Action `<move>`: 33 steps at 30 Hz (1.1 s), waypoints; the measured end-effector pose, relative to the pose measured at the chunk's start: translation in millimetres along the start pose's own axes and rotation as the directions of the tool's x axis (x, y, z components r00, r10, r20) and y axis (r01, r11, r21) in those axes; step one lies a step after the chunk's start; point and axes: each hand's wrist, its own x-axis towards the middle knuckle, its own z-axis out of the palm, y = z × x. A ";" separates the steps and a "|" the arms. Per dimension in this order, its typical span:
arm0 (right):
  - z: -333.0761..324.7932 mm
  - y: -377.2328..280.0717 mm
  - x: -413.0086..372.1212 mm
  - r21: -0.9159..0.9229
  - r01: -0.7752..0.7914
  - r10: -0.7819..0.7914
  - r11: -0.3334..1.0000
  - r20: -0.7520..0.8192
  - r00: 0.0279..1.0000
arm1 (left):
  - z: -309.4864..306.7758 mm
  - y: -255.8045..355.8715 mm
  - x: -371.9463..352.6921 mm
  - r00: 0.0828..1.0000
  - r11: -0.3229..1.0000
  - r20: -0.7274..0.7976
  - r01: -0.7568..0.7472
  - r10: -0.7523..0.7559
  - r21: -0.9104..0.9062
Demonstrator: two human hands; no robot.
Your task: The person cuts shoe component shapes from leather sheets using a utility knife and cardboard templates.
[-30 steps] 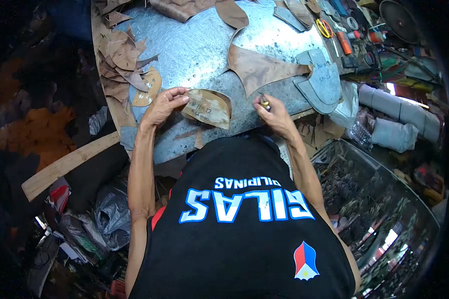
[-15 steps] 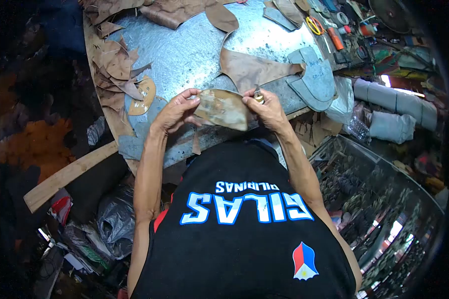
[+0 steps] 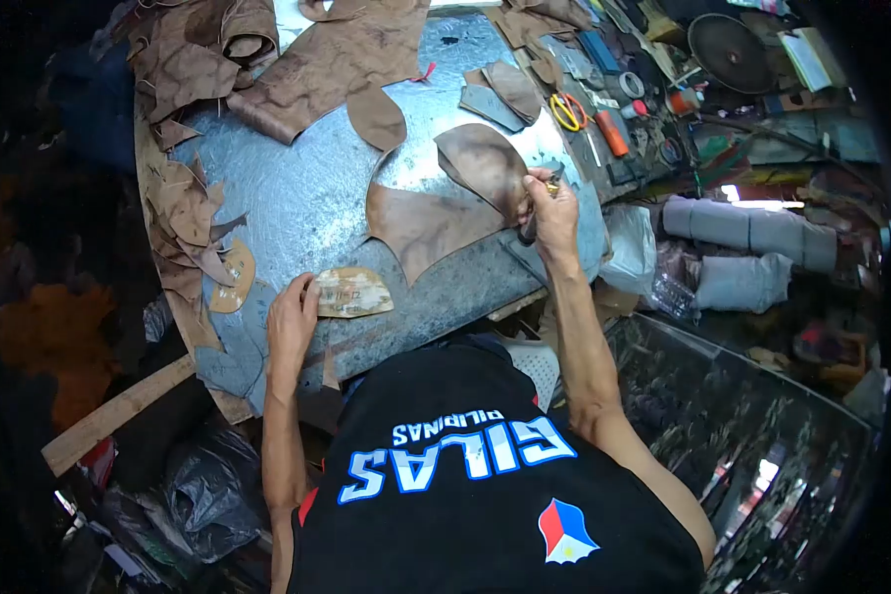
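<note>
On one worktop, left hand touches one template — right hand pinches leather.

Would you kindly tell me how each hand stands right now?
Left hand: fingers at the end of the marked template; grip cannot be told.
Right hand: closed, holding a brown leather piece and a small brass-coloured tool.

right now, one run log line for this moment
left hand: at marked template; right hand: holding leather piece and tool; surface: metal tabletop

The tabletop, apparently metal, gleams in the dim room.
</note>
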 end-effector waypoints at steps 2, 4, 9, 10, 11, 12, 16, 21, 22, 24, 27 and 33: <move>-2.2 -8.2 10.0 0.024 -0.009 0.009 1.000 0.019 1.000 | 6.7 30.4 -3.2 0.862 0.746 -0.265 -0.176 0.432 0.643; -3.4 -6.6 15.3 0.042 -0.042 0.039 0.998 0.068 0.997 | 18.6 71.2 13.7 0.914 0.909 -0.229 -0.249 0.335 0.333; 4.2 -5.4 21.7 0.091 -0.159 0.141 0.983 0.175 0.974 | 83.9 150.1 88.5 0.981 0.776 0.120 -0.044 0.153 -0.630; 2.3 -6.5 25.1 0.047 -0.164 0.154 0.985 0.173 0.973 | 94.5 152.6 102.7 0.926 0.726 0.334 0.107 0.177 -0.680; -3.4 -0.5 32.2 0.031 -0.134 0.128 0.990 0.161 0.979 | 105.5 154.4 109.6 0.920 0.728 0.343 0.101 0.191 -0.678; -11.5 2.8 42.7 -0.043 -0.083 0.088 0.996 0.150 0.985 | 117.2 155.9 112.0 0.958 0.767 0.240 0.037 0.155 -0.641; -63.4 8.9 117.6 -0.083 0.041 -0.053 0.996 -0.150 0.987 | 121.9 145.6 94.0 0.995 0.863 0.098 0.061 -0.014 -0.501; -88.8 12.6 208.8 -0.023 -0.032 0.031 0.999 -0.027 0.999 | 72.1 129.7 37.6 0.966 0.873 0.162 0.254 -0.204 -0.416; -84.9 15.7 222.2 0.028 -0.078 0.078 0.997 -0.004 0.997 | 65.6 129.2 24.6 0.957 0.866 0.137 0.290 -0.256 -0.407; -69.1 12.7 233.9 0.062 -0.187 0.188 0.981 -0.015 0.982 | 56.8 115.0 4.7 0.944 0.860 0.153 0.330 -0.293 -0.390; -62.4 30.3 245.0 0.003 -0.237 0.237 0.971 -0.017 0.971 | 47.4 94.6 -32.7 0.900 0.824 0.195 0.435 -0.389 -0.365; -64.7 40.8 243.1 -0.105 -0.183 0.184 0.978 0.006 0.983 | 55.0 57.8 -106.4 0.753 0.634 0.323 0.657 -0.573 -0.407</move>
